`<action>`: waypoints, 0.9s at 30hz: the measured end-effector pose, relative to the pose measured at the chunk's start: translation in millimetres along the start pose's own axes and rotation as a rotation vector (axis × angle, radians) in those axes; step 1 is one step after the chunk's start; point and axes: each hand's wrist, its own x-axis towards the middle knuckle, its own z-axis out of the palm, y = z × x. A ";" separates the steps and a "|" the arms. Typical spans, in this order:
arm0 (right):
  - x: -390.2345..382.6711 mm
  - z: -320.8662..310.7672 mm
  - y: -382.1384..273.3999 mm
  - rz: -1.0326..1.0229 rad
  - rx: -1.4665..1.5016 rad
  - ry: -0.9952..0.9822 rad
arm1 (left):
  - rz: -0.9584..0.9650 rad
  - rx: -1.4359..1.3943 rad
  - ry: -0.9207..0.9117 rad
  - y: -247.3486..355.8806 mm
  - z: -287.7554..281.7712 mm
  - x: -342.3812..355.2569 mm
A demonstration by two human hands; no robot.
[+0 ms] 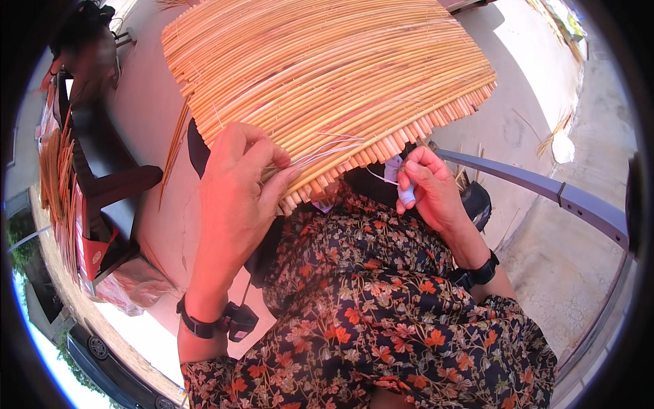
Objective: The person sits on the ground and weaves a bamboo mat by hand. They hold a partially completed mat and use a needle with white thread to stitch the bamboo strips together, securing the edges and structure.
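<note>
A mat of thin tan reeds [327, 75] lies across the top middle, its near edge lined with short reed ends. My left hand [242, 184] is closed on the near left edge of the mat, thumb and fingers pinched beside pale threads [327, 146] that run over the reeds. My right hand [426, 184], just below the right part of that edge, is closed on a small pale blue-white bundle of thread [407, 194]. A thread stretches from it toward the underside of the mat. Floral dark cloth [361, 307] covers my lap.
A person in dark clothing [85, 54] is at upper left, beside a dark bench [109, 177] with loose reeds [58, 177]. A grey metal bar [518, 177] crosses the right side. A pale floor [511, 102] surrounds the mat. A dark car [102, 361] shows at lower left.
</note>
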 end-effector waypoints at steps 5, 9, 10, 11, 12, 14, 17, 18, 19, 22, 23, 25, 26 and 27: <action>-0.4 1.7 4.7 -0.026 -0.067 0.001 | -0.160 -0.197 -0.195 -1.6 -15.6 6.3; -0.3 8.1 3.9 -0.014 -0.135 -0.007 | -0.446 -0.547 -0.441 -1.1 -34.4 9.3; -0.2 9.4 3.8 -0.009 -0.158 -0.013 | -0.465 -0.559 -0.448 -2.2 -39.6 7.8; 0.2 10.3 3.3 -0.010 -0.188 -0.016 | -0.486 -0.571 -0.455 -3.7 -44.6 6.2; 0.5 11.2 2.8 -0.012 -0.217 -0.019 | -0.506 -0.582 -0.461 -6.0 -49.0 3.7; 1.0 13.3 1.5 -0.009 -0.245 -0.016 | -0.490 -0.432 -0.476 -13.0 -56.2 -8.3; 1.5 17.5 -0.5 0.006 -0.287 -0.019 | -0.529 -0.486 -0.438 -23.8 -66.1 -33.3; 1.0 17.6 -0.6 0.003 -0.328 -0.030 | -0.550 -0.549 -0.416 -24.5 -68.7 -40.0; 0.5 17.8 -0.7 0.000 -0.369 -0.041 | -0.591 -0.509 -0.435 -21.9 -72.5 -43.7; -0.6 21.1 -1.6 0.017 -0.392 0.000 | -0.458 -0.455 -0.320 -15.6 -63.5 -68.7; -0.5 21.8 -1.5 0.024 -0.381 0.013 | -0.378 -0.385 -0.341 -11.0 -62.8 -75.6; 0.3 23.4 -0.2 0.020 -0.415 -0.012 | -0.537 -0.454 -0.373 1.4 -54.1 -90.5; 0.4 23.8 0.0 0.014 -0.432 -0.020 | -0.611 -0.490 -0.392 3.9 -50.5 -95.6; 0.4 24.0 1.8 -0.004 -0.443 -0.019 | -0.671 -0.542 -0.419 2.8 -49.2 -99.4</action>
